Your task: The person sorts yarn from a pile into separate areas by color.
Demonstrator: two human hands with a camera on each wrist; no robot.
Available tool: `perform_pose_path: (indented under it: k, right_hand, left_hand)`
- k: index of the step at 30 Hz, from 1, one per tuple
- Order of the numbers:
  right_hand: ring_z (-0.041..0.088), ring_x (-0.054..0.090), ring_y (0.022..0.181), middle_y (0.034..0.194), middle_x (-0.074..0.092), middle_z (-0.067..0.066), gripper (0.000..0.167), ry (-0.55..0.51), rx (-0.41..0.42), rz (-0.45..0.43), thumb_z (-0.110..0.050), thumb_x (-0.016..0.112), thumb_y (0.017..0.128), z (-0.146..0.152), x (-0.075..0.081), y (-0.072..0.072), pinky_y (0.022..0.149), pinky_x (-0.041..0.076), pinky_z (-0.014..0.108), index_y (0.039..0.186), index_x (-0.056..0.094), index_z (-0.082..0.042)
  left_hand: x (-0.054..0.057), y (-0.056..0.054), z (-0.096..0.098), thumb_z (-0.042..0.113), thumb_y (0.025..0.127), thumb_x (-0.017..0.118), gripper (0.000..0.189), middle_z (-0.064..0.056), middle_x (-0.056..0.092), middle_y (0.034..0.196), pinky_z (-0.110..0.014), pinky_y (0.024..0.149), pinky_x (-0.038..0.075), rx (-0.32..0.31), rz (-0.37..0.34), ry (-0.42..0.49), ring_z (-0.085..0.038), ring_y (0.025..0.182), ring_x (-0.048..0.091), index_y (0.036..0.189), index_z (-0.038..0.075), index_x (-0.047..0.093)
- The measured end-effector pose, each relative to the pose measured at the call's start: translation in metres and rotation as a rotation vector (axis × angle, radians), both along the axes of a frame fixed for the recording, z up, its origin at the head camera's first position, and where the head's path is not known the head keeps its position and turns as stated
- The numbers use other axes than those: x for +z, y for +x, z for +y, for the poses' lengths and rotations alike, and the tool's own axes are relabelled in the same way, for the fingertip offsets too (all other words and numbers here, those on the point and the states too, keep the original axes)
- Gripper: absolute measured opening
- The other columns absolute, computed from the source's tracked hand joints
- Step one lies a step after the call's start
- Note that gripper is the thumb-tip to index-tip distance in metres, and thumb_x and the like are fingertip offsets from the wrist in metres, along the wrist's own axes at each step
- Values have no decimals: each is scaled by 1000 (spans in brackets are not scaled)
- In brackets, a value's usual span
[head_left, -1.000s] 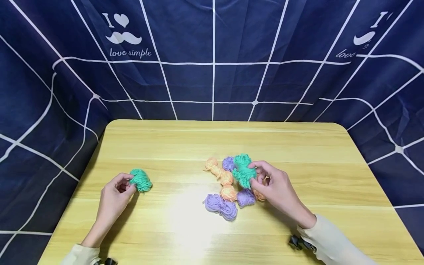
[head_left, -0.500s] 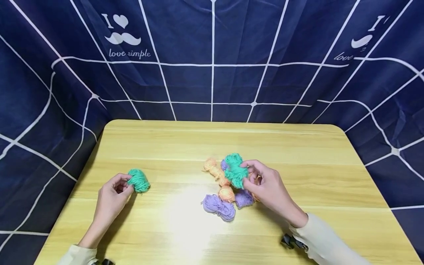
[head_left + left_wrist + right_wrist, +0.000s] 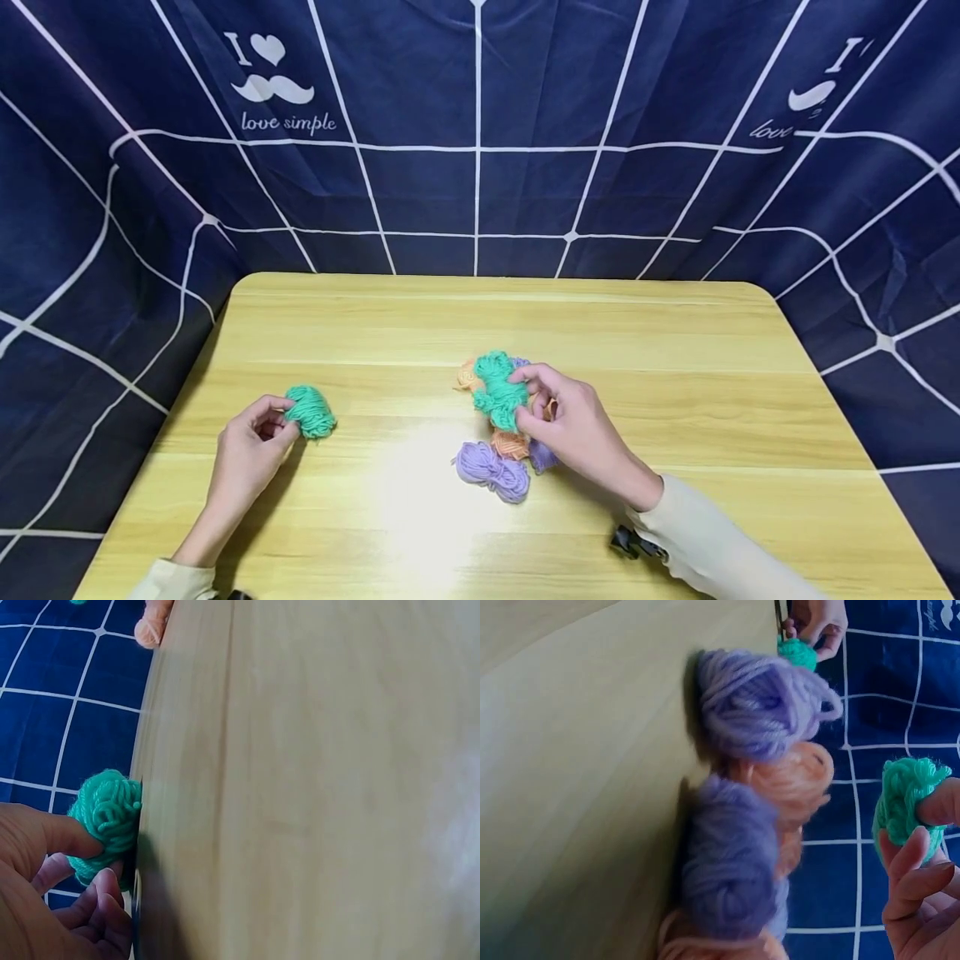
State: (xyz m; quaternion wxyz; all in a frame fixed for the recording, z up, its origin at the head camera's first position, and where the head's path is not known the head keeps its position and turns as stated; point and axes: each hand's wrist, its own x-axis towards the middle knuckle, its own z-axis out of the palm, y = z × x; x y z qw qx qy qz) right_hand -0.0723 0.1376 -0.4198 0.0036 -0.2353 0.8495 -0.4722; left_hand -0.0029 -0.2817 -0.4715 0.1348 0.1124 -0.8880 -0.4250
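On the counter [image 3: 675, 350], the right hand's [image 3: 573, 427] grip pinched a green bundle [image 3: 501, 393], raised just right of centre; at the left, the left hand's [image 3: 252, 446] grip pinched a green ball [image 3: 310, 411], at or just above the surface. A purple bundle [image 3: 492, 472] lay nearest, a smaller orange ball [image 3: 510, 444] against its far side. Both greens seemed picked out, not yet together; purple and orange were still mixed.

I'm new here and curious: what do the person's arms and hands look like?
The left hand and right hand are gloveless. The left sleeve and right sleeve are pale cream. A black device shows beside the right one; a black part by the left.
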Motion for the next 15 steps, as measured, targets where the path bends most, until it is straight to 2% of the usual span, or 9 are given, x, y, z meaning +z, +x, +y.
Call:
perform_pose_path:
  k: [5, 15]
  right_hand:
    - [11, 59, 71, 88, 64, -8, 41, -6, 28, 8, 0, 77, 88, -11, 2, 0, 57, 49, 26, 125, 71, -17]
    - [10, 58, 71, 84, 62, -10, 39, -20, 59, 33, -3, 75, 89, -27, 8, -1, 61, 49, 27, 124, 71, -18]
  left_hand:
    - [-1, 1, -1, -9, 88, 74, 23, -4, 65, 81, -19, 59, 43, -3, 9, 2, -9, 68, 55, 108, 2, 77]
    - [-3, 1, -1, -9, 87, 75, 23, -4, 65, 80, -18, 59, 43, -6, 21, -5, -9, 68, 55, 107, 2, 77]
